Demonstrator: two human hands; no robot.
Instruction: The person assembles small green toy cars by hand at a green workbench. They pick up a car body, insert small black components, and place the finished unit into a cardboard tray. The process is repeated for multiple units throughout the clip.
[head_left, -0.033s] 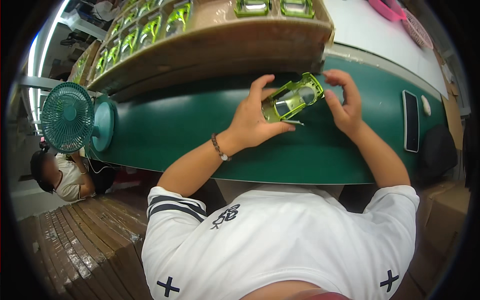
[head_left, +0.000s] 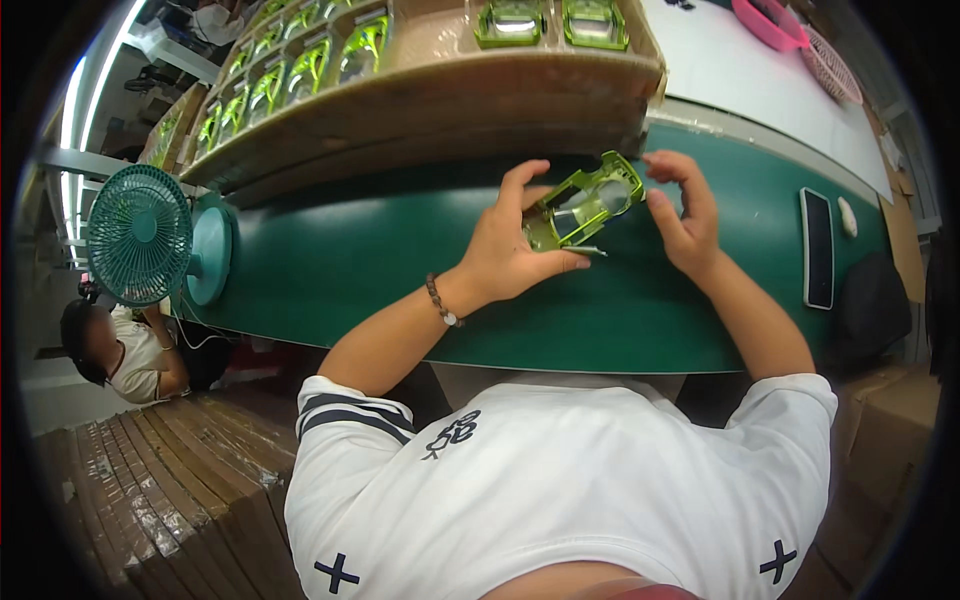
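Note:
Over the green tabletop I hold a lime-green toy car body shell [head_left: 590, 208] with clear window parts. My left hand [head_left: 510, 235] is closed round its near-left end, thumb along the lower side, fingers behind. A thin pale piece [head_left: 584, 250] sticks out along the shell's lower edge beside my thumb. My right hand [head_left: 688, 212] is at the shell's other end, its thumb and forefinger curved with a gap between them. Nothing shows in that hand, and whether a fingertip touches the shell I cannot tell.
Ahead stands a cardboard box [head_left: 430, 105] with several similar green shells in compartments. A teal fan [head_left: 140, 235] is at the left, with another person [head_left: 130, 350] beyond. A phone [head_left: 818, 248] lies at the right; pink baskets [head_left: 770, 25] are far right. Stacked cardboard [head_left: 170, 480] is lower left.
The shell has tipped slightly in my left hand, and its far end sits a little lower. My right hand has shifted slightly down. The whole view has moved a little.

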